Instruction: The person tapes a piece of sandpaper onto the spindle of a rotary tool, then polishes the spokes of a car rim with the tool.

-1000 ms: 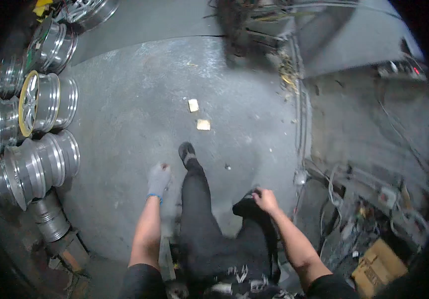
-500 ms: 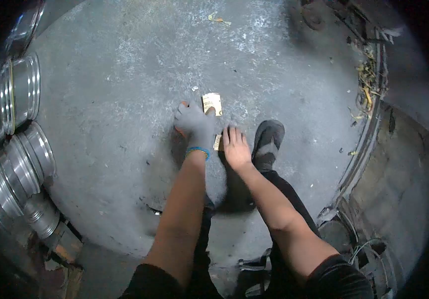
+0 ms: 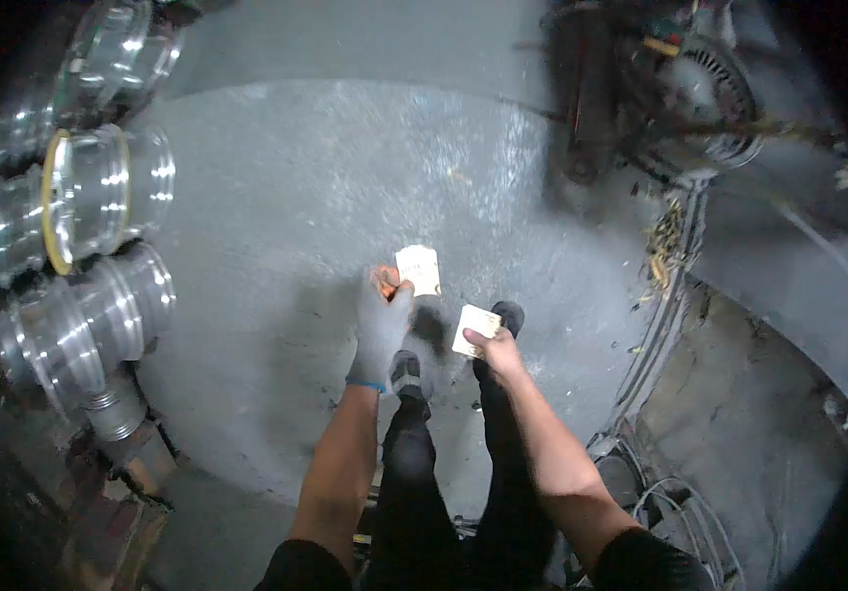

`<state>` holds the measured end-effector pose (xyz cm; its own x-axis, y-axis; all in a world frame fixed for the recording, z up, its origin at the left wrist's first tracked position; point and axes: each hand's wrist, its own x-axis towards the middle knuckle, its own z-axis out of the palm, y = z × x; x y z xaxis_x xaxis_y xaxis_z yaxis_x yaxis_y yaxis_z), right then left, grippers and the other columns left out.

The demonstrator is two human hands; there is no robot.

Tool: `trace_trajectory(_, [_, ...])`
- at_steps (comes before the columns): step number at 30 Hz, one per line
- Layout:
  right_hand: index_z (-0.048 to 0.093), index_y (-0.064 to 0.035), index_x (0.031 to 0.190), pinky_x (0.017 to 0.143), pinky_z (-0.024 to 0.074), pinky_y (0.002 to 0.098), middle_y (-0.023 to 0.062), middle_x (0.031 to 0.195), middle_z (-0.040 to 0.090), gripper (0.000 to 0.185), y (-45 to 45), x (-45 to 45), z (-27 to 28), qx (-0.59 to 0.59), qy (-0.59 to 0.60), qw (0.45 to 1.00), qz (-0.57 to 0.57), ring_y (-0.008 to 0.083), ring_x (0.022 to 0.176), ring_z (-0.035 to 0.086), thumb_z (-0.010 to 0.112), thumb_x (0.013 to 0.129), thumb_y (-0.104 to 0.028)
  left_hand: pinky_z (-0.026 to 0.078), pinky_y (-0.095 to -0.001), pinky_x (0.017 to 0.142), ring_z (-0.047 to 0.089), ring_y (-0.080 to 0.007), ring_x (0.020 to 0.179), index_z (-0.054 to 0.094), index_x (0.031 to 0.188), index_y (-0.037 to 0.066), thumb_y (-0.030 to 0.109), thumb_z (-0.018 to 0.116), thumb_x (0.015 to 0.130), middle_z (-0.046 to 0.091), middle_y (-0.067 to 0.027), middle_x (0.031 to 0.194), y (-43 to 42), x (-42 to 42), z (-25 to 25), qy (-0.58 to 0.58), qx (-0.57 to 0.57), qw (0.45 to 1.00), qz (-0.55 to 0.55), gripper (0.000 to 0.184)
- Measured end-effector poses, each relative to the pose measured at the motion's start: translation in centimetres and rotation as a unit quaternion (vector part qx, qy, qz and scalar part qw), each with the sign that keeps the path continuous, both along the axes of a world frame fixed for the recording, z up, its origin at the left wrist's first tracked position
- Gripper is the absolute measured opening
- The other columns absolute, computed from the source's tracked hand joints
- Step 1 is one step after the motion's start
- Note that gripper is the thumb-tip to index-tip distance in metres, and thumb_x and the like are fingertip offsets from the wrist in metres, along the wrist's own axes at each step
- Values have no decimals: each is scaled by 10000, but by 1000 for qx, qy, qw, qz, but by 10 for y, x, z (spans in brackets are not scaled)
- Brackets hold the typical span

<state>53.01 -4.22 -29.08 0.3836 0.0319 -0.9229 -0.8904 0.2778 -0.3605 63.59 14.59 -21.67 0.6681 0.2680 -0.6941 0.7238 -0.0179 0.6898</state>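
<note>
In the head view, the person's gloved left hand (image 3: 380, 325), in a grey glove that leaves the fingertips bare, holds a cream, roughly rectangular flat piece (image 3: 419, 271) by its left edge. The grip is nearly closed there, with the thumb near the piece's lower left corner and the other fingers curled beside it; how the fingers meet behind the edge is hard to tell. A blue wristband (image 3: 375, 384) circles that wrist.

The bare right hand (image 3: 503, 353) has hold of a second cream flat piece (image 3: 473, 327), also four-cornered. Its grip is closed on the lower right part, the thumb lying across the face and the other fingers mostly hidden beneath. The two pieces are near each other but apart, the second one lower and to the right.

Below the hands are the person's black trousers (image 3: 409, 448) and two dark shoes, the left shoe (image 3: 406, 370) and the right shoe (image 3: 510, 316), on a worn grey floor (image 3: 286, 197). Along the left side lie rows of shiny silver metal wheel rims (image 3: 99, 315), one with a yellow edge (image 3: 55, 202). At the upper right is blurred dark machinery (image 3: 591, 98); below it, yellowish scraps (image 3: 662, 251) lie along the floor's edge, and pale cables (image 3: 690, 483) curve at the lower right.
</note>
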Motion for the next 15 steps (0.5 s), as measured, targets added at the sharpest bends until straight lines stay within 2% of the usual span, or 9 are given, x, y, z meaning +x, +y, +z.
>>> trace_trajectory(2, [595, 46, 1136, 884, 528, 417, 152, 1200, 620, 344, -11, 41, 105, 144, -13, 982, -121, 287, 1036, 642, 703, 867, -139, 459, -283, 649, 539, -127, 724, 548, 887, 61, 91, 642, 853, 547, -25, 808, 8, 25, 95, -10, 31, 995, -97, 104])
trace_trajectory(3, [599, 25, 1140, 926, 500, 477, 166, 1234, 597, 347, -16, 53, 154, 249, -18, 957, -148, 333, 1093, 608, 696, 872, -173, 472, -348, 810, 594, -221, 943, 573, 924, 73, 65, 640, 838, 604, -88, 950, 16, 38, 129, -305, 192, 897, -255, 110])
trace_trajectory(4, [602, 3, 1144, 968, 471, 538, 180, 1267, 573, 351, -22, 76, 195, 352, -36, 920, -167, 379, 1150, 574, 688, 878, -208, 472, -348, 810, 594, -221, 943, 573, 924, 73, 65, 640, 838, 604, -88, 950, 22, 56, 160, -326, 186, 892, -253, 110])
trace_trajectory(6, [619, -61, 1150, 1024, 393, 607, 189, 1270, 568, 349, -17, 115, 275, 431, -80, 883, -165, 415, 1215, 514, 683, 877, -268, 427, -428, 950, 543, -317, 1145, 583, 957, 85, 44, 649, 800, 612, -128, 1096, 27, 86, 254, -507, 291, 729, -358, 175])
trace_trajectory(8, [542, -77, 1257, 1029, 394, 607, 153, 1225, 607, 423, -6, 149, 324, 532, -125, 820, -172, 351, 1199, 547, 670, 893, -250, 423, -468, 975, 534, -350, 1188, 612, 944, 91, 66, 679, 768, 600, -126, 1168, 32, 102, 302, -545, 285, 717, -329, 190])
trace_trajectory(10, [558, -61, 1245, 1004, 447, 538, 140, 1221, 611, 421, 9, 204, 376, 543, -156, 815, -129, 307, 1164, 580, 695, 876, -214, 423, -469, 987, 541, -357, 1177, 640, 914, 89, 59, 684, 767, 601, -131, 1166, 36, 134, 351, -513, 198, 776, -308, 157])
trace_trajectory(12, [576, -31, 1226, 967, 494, 435, 120, 1206, 620, 413, 19, 256, 420, 358, -178, 914, -66, 246, 1111, 615, 714, 858, -157, 435, -460, 991, 547, -352, 1178, 649, 965, 81, 50, 681, 782, 600, -135, 1182, 52, 170, 381, -514, 216, 773, -302, 188])
trace_trajectory(14, [582, -2, 1212, 917, 518, 351, 100, 1172, 639, 406, 35, 311, 456, 354, -205, 911, -55, 203, 1057, 640, 722, 845, -105, 447, -444, 998, 547, -315, 1186, 627, 1085, 78, 64, 667, 822, 591, -134, 1211, 77, 220, 392, -584, 181, 747, -260, 267])
trace_trajectory(15, [592, -8, 1189, 878, 531, 352, 94, 1117, 660, 405, 40, 340, 469, 310, -229, 922, -18, 198, 1011, 655, 738, 820, -87, 471, -410, 976, 574, -272, 1133, 612, 1113, 42, 77, 662, 844, 591, -125, 1203, 88, 243, 395, -497, 2, 854, -155, 275])
